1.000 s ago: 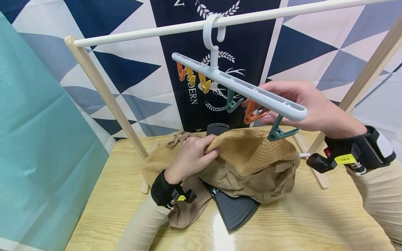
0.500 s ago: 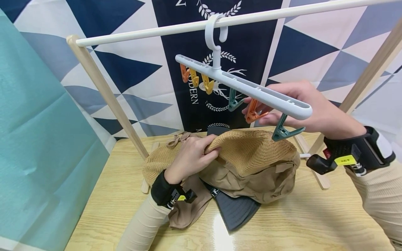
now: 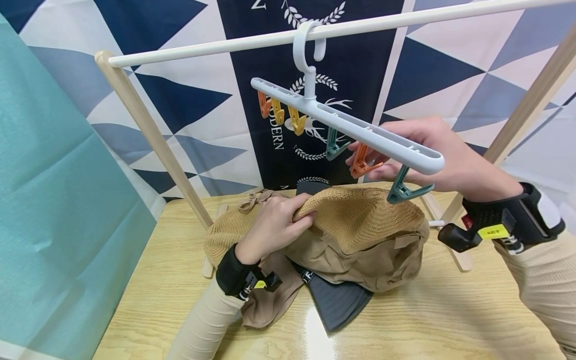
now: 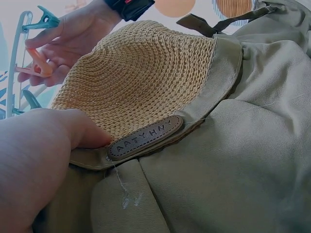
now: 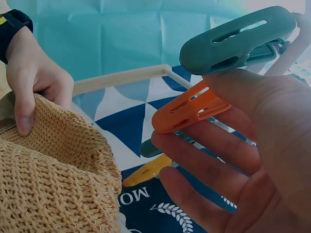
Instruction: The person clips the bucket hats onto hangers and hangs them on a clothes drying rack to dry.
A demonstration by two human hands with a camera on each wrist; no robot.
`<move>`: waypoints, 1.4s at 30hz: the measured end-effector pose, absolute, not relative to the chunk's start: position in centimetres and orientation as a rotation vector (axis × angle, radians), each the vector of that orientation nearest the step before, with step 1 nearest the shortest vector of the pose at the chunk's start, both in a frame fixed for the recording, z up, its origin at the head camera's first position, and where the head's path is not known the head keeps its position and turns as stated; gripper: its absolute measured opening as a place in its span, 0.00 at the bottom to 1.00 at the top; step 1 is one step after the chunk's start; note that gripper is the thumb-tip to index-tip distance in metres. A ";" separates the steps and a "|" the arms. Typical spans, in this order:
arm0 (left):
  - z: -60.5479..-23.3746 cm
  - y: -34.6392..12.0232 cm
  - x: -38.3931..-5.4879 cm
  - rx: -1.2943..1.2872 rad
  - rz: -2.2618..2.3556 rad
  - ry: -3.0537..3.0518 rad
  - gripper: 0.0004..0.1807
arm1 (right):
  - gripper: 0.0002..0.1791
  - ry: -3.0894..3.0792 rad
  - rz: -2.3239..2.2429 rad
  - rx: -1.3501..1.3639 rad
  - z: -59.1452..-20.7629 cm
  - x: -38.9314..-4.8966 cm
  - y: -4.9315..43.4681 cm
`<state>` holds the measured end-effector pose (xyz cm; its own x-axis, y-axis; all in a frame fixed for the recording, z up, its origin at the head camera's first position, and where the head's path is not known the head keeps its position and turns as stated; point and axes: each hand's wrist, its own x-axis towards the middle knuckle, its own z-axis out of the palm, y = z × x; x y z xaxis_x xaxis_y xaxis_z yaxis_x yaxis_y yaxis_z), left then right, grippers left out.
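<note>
My left hand (image 3: 276,225) pinches the edge of a sun hat (image 3: 355,215) with a woven straw crown and brown cloth brim. In the left wrist view, its thumb lies beside the brown name patch (image 4: 146,138) on the hat. Above the hat, my right hand (image 3: 432,150) has its thumb and fingers around an orange clip (image 3: 361,162) on the pale hanger (image 3: 360,127). The right wrist view has a teal clip (image 5: 238,41) just over the thumb. The hanger hooks over a white rail (image 3: 202,50) and slants toward me.
Another teal clip (image 3: 334,145) and yellow clips (image 3: 295,121) hang along the hanger. Beneath the hat lie a dark grey hat (image 3: 342,305) and more brown cloth (image 3: 270,295) on the wooden table (image 3: 148,300). Wooden posts (image 3: 153,135) support the rail at both sides.
The hanger has swung slightly right and then a touch back, with the right hand at its orange clip. My left hand and the sun hat have stayed in place.
</note>
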<state>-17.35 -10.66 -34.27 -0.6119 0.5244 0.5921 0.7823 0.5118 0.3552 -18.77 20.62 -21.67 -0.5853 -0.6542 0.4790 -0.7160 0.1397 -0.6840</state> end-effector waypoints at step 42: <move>-34.0 -10.9 -17.4 -1.054 -0.852 -2.302 0.03 | 0.19 -2.366 1.201 1.099 -22.6 -18.0 19.1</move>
<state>-17.43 -10.95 -34.00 -0.5969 0.4987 0.6285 0.7877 0.5129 0.3411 -17.99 19.13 -22.64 -0.6763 -0.5079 0.5335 -0.7304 0.3689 -0.5748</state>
